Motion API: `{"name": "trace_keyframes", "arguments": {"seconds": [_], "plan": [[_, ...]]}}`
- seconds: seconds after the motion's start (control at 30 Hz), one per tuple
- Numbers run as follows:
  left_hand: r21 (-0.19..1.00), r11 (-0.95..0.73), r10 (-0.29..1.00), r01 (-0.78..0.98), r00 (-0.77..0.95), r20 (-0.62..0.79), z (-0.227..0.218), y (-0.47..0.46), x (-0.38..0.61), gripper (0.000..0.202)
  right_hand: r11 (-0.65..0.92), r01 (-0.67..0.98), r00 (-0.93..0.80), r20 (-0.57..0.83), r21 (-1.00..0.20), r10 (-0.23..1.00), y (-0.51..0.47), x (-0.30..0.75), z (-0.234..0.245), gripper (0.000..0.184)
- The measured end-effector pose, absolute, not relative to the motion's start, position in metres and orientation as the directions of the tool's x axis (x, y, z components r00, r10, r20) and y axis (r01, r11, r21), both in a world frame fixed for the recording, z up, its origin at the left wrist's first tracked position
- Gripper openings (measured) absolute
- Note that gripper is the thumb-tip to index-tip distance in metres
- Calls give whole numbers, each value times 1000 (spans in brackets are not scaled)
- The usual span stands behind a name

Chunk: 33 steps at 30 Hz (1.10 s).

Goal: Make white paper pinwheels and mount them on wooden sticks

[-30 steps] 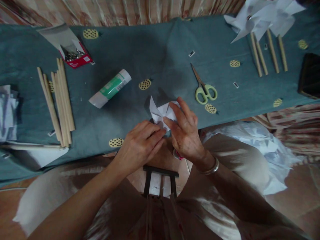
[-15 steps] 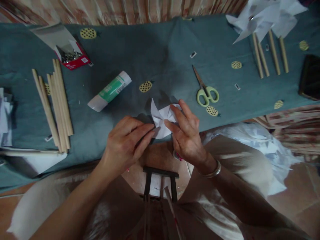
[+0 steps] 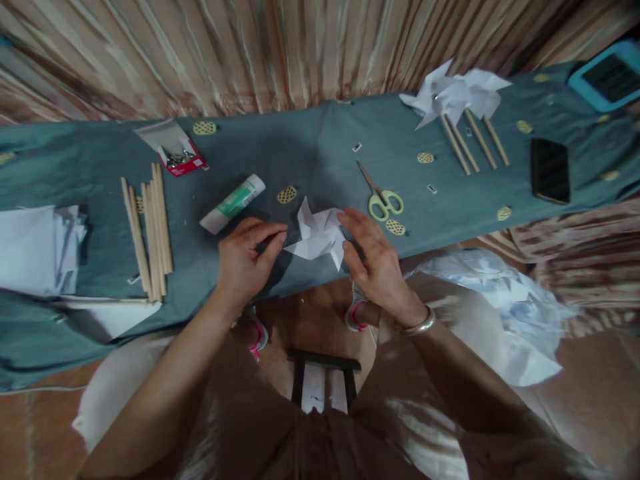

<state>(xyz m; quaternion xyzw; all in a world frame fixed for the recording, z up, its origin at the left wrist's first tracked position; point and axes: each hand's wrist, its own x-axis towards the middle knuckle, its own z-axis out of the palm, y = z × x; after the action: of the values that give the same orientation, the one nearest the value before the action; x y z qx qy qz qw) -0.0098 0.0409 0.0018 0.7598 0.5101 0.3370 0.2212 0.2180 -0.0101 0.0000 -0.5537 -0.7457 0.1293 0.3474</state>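
A white paper pinwheel (image 3: 320,235) with folded blades lies at the near edge of the cloth-covered table, its pointed tips spread out. My right hand (image 3: 375,263), wearing a silver bangle, has its thumb and fingertips at the pinwheel's right blade. Just left of the pinwheel is my left hand (image 3: 250,257), thumb and forefinger pinched together and apart from the paper. Whatever lies in that pinch, if anything, is too small to make out. Scissors (image 3: 384,200) with green handles rest beyond my right hand. A glue stick (image 3: 234,203) lies beyond my left hand.
On the left are several wooden sticks (image 3: 155,233), a stack of white paper (image 3: 35,250) and an open red box (image 3: 183,163) of metal fasteners. Finished pinwheels (image 3: 450,100) on sticks, a black phone (image 3: 550,170) and a blue-framed device (image 3: 610,77) lie on the right.
My left hand has drawn back left from the pinwheel. My right fingers have shifted from its centre to its right edge. The view has tilted up, showing more curtain and table.
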Motion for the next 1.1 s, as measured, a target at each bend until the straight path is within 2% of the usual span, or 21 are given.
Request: {"name": "trace_keyframes", "arguments": {"seconds": [0.2, 0.33, 0.5, 0.87, 1.1], "plan": [[713, -397, 917, 578, 273, 290, 0, 41, -5, 19, 243, 753, -10, 358, -612, 934, -5, 220, 3, 46], [694, -503, 858, 515, 395, 329, -6, 30, 5, 20, 264, 751, -47, 349, -605, 936, -7, 217, 2, 31], [612, -626, 774, 483, 480, 412, -20, 23, 17, 16, 270, 760, -80, 327, -592, 942, -6, 213, -6, 8], [619, -593, 794, 515, 503, 342, -16, 23, 18, 21, 255, 778, -52, 345, -574, 937, 1, 206, -16, 11], [608, -648, 747, 458, 535, 394, -17, 23, 19, 20, 268, 829, -81, 370, -490, 926, 0, 202, -19, 11]]}}
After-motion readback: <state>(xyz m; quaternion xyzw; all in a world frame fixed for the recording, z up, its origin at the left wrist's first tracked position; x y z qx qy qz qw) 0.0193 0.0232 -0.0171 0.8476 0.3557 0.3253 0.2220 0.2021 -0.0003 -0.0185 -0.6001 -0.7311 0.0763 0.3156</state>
